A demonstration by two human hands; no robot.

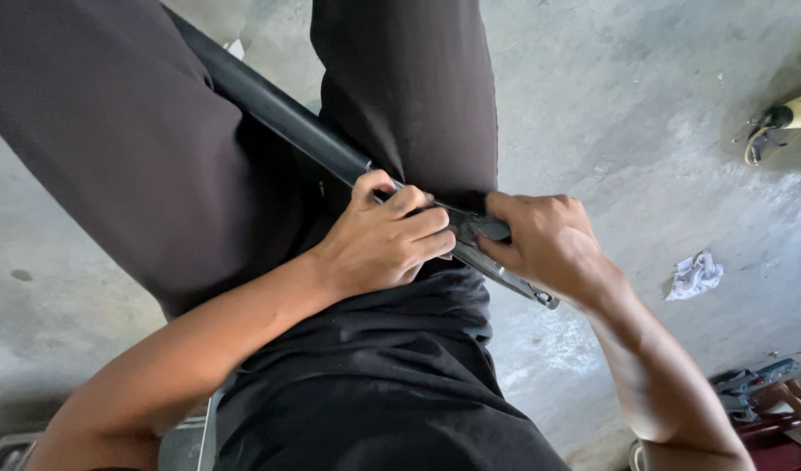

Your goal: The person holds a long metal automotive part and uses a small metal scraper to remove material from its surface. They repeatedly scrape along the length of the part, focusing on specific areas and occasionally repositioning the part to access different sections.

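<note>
Dark-trousered legs block upper left and centre, long black tube wedged between them. Bare grey concrete floor open at right; only crumpled white rag and red-and-grey tools at lower right.

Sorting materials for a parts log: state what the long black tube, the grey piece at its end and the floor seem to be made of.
Long black tube: probably metal or hard plastic, with a smooth satin finish; a soft highlight runs along it. Grey piece past the right hand: likely bare metal, dull silvery and angular. Floor: apparently raw concrete, mottled grey, rough and stained. The left hand grips the tube.
</note>
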